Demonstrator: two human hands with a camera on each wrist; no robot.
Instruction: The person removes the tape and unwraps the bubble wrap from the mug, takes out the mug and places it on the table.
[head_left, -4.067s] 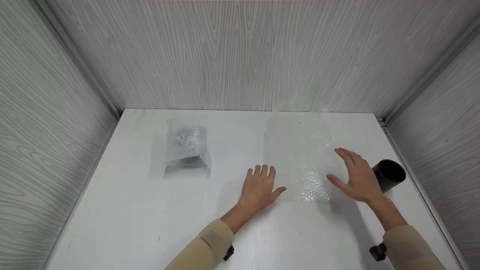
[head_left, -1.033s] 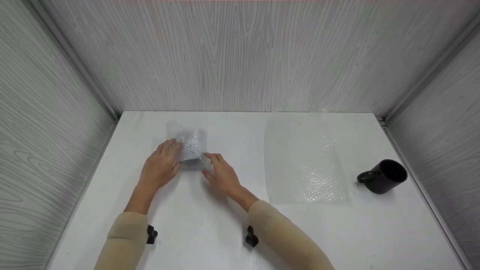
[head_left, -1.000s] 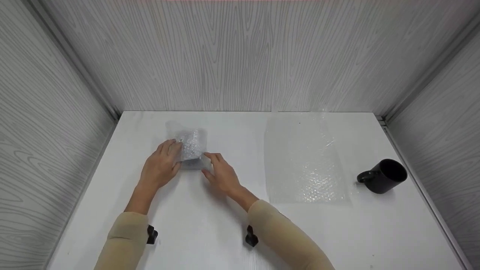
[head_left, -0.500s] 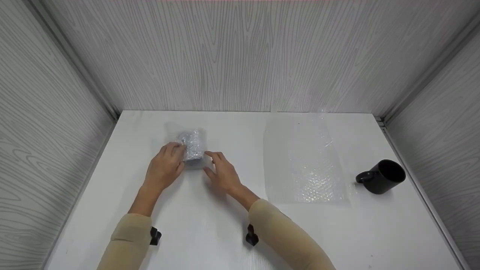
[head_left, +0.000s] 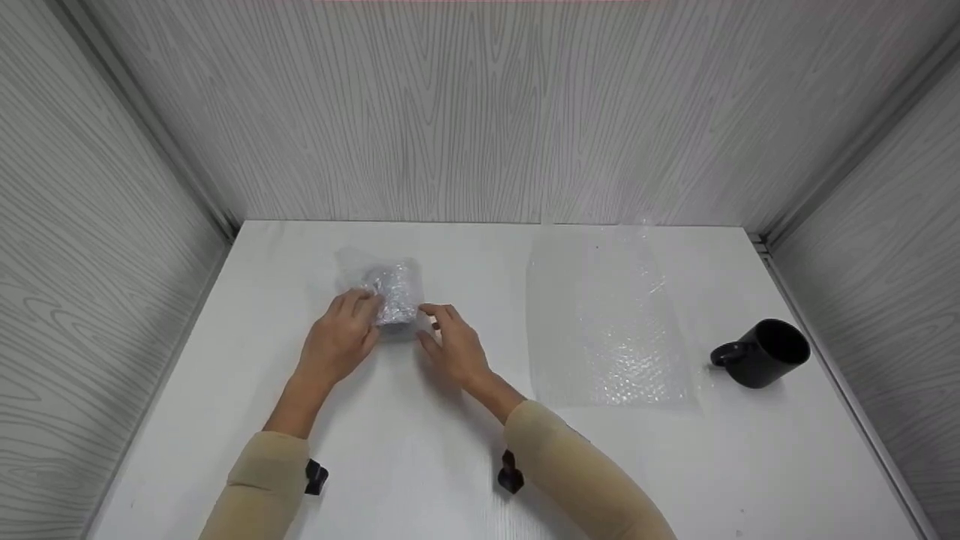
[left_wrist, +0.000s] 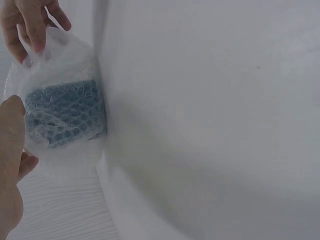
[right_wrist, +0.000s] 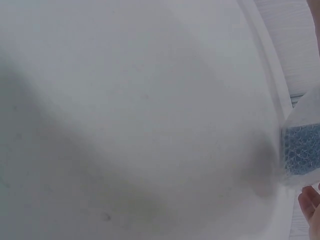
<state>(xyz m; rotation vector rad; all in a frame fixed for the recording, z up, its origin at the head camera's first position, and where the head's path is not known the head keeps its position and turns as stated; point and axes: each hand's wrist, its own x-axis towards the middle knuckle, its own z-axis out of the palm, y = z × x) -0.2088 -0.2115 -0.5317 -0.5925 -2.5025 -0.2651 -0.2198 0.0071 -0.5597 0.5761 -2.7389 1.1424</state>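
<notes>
Head view: one white tabletop, enclosed by a far panel and side panels of grey wood-grain. At right on it, one flat sheet of clear bubble wrap; farther right, one black mug, handle to the left. One bubble-wrapped packet, translucent and glossy, loose film at its far left corner; it sits left of centre, between your two hands. Your left hand holds its left side, fingers bent over the film, thumb on the near side. Your right hand is at its right edge, index finger and thumb parted, index tip at the film.

Left wrist view: white surface, wood-grain beyond. Packet contents show blue-grey through the bubbles, squarish in outline. Your left fingers clasp the left side; your right fingertips meet the wrap at the right, but you cannot tell whether they pinch it.

Right wrist view: mostly white surface; the packet is cut by the frame, your right fingertips just beside its right edge.
</notes>
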